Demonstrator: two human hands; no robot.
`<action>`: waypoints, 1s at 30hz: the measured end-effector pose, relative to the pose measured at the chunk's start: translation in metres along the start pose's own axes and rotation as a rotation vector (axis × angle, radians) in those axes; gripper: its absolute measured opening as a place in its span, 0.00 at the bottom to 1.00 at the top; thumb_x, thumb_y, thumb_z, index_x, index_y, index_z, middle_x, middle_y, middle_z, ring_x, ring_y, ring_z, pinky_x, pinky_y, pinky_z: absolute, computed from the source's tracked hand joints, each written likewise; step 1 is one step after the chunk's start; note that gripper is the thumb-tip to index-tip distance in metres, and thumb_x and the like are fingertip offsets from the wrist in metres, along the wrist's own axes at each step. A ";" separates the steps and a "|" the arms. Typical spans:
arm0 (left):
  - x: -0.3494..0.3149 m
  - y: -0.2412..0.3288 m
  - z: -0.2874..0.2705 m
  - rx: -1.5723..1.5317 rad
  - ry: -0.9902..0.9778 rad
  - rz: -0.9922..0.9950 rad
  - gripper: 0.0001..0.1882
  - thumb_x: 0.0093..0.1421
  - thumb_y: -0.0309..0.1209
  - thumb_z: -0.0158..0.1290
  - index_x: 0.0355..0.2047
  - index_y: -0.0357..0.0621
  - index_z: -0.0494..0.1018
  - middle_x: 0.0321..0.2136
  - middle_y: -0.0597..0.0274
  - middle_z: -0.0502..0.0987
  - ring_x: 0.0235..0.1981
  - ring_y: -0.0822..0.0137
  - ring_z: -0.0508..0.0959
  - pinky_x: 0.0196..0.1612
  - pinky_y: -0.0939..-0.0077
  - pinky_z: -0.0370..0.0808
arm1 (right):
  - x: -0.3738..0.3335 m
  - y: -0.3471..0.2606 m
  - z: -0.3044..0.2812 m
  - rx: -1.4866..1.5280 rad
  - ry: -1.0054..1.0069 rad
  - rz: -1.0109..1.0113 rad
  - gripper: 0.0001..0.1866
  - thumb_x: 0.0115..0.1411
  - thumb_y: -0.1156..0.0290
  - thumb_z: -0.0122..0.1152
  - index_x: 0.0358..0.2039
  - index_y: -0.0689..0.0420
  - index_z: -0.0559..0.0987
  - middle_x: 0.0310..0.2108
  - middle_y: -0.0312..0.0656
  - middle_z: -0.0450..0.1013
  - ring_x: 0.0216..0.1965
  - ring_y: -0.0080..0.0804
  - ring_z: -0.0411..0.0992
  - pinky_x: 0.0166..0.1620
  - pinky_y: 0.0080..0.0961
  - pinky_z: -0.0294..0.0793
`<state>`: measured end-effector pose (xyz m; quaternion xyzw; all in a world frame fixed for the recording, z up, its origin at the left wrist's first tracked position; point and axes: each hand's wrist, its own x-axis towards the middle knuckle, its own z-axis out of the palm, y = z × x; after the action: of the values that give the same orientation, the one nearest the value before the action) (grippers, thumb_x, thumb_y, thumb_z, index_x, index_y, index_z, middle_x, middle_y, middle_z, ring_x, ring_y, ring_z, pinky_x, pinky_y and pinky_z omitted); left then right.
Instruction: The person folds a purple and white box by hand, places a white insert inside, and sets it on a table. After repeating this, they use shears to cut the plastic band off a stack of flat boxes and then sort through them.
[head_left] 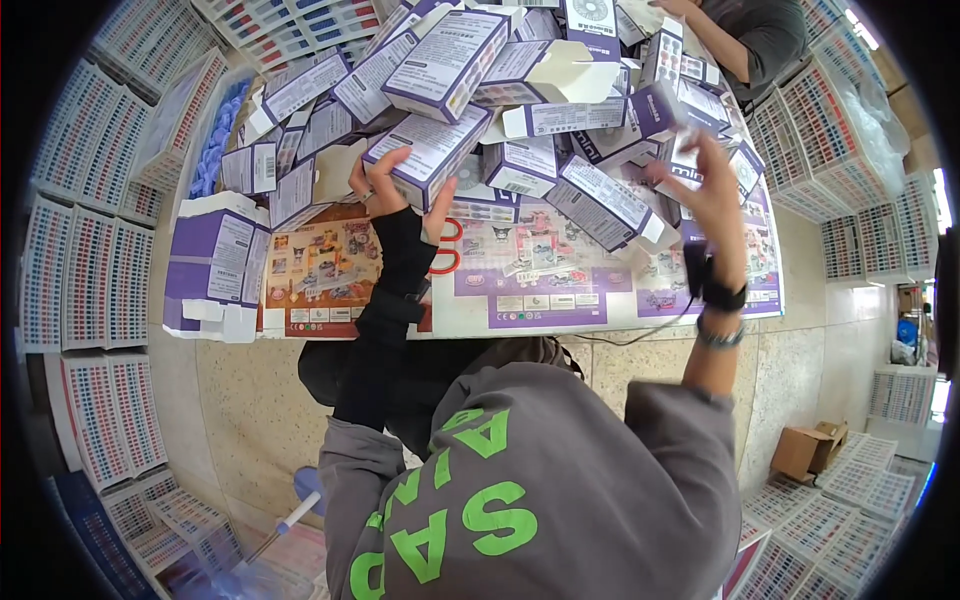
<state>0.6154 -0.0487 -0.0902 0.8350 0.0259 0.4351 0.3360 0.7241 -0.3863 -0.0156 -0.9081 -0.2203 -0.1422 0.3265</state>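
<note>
Across the far half of the table lies a heap of purple-and-white cardboard boxes (pixel 430 60), several with their end flaps standing out. My left hand (pixel 385 192), in a black wrist covering, grips the near end of one closed box (pixel 425 150), fingers on its left side and thumb on its right. Over the right part of the heap is my right hand (pixel 718 190), somewhat smeared by motion. Its thumb and fingers are apart with nothing between them, close to another purple box (pixel 655 110).
A purple carton (pixel 222 265) with its flaps out stands at the table's left edge, beside blue plastic wrapping (pixel 225 130). Printed sheets (pixel 540 270) cover the near tabletop. Another person's arm (pixel 720 35) reaches in at the far right. Stacked trays (pixel 95 240) line both sides.
</note>
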 end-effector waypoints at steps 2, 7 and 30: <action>-0.002 0.002 0.001 0.003 0.014 -0.012 0.34 0.45 0.30 0.68 0.51 0.46 0.63 0.53 0.37 0.59 0.58 0.42 0.59 0.54 0.54 0.65 | -0.054 -0.005 0.025 -0.139 0.027 0.022 0.29 0.42 0.60 0.78 0.39 0.61 0.73 0.30 0.38 0.68 0.31 0.28 0.67 0.36 0.28 0.67; -0.007 0.006 0.000 -0.009 0.016 -0.014 0.36 0.46 0.30 0.67 0.55 0.46 0.62 0.60 0.37 0.52 0.58 0.42 0.59 0.55 0.54 0.64 | -0.082 0.017 0.057 -0.159 0.169 0.026 0.30 0.38 0.60 0.79 0.37 0.62 0.74 0.32 0.42 0.66 0.34 0.33 0.67 0.36 0.30 0.67; -0.001 -0.036 -0.068 -0.110 -0.155 -0.109 0.42 0.46 0.28 0.68 0.61 0.50 0.60 0.57 0.43 0.55 0.54 0.49 0.67 0.50 0.64 0.75 | 0.251 -0.047 0.018 0.264 0.112 -0.282 0.24 0.57 0.58 0.67 0.45 0.66 0.77 0.28 0.31 0.73 0.28 0.13 0.69 0.29 0.12 0.66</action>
<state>0.5729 0.0154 -0.0848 0.8438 0.0213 0.3510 0.4054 0.9193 -0.2649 0.0973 -0.8083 -0.3433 -0.2068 0.4313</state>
